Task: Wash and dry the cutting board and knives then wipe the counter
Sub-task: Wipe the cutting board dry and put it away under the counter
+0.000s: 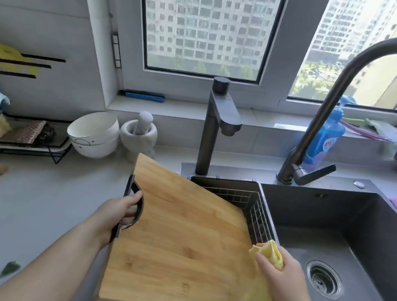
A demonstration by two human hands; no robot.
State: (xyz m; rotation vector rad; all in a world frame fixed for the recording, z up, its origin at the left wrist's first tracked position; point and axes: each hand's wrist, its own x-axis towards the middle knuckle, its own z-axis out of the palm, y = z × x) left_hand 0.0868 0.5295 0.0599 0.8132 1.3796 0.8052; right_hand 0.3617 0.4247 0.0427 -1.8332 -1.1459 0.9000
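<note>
1. Over the sink (335,214) edge, one cutting board (181,236) tilts, its handle clasped by the left grip (122,212).
2. One yellow cloth (271,253) is clutched in the right grip (280,275) at the board's edge.
3. Two taps (217,125), two stacked bowls (93,134) behind.

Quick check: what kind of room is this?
Probably a home kitchen: a dark sink with a tall faucet under a window, stacked white bowls and a mortar on the counter, the left hand gripping a wooden cutting board, the right hand a yellow cloth.
</note>
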